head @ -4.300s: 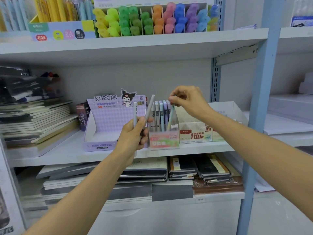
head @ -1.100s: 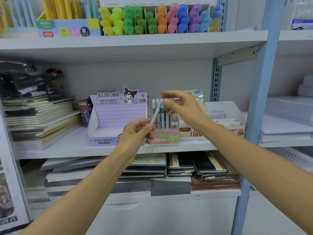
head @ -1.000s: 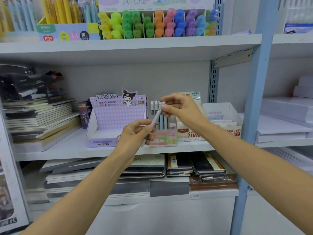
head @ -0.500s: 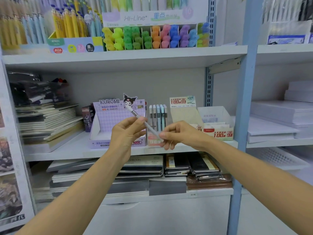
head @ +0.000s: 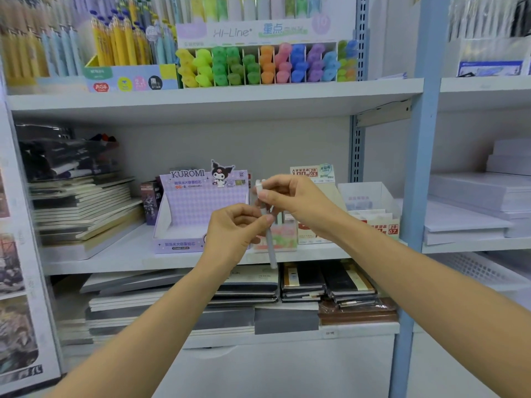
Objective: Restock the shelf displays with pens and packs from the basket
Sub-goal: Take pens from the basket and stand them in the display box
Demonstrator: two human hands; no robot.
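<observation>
A person holds a white pen [head: 270,248] almost upright in front of the middle shelf [head: 120,255] of a stationery display. The right hand [head: 298,202] has its fingers curled round the pen's upper end, and the left hand [head: 232,234] pinches the barrel just below between thumb and forefinger. The lower end hangs free past the shelf edge. Behind the hands, and largely hidden by them, stands a pink-fronted pen holder [head: 283,239]. It sits between a purple KUROMI display box [head: 201,202] and white refill boxes [head: 373,222]. Coloured highlighters [head: 258,64] fill the shelf above and dark notebooks [head: 301,285] are stacked below. Half a second earlier the pen lay slanted, with the right hand pinching its lower end; that hand has since moved to the top.
</observation>
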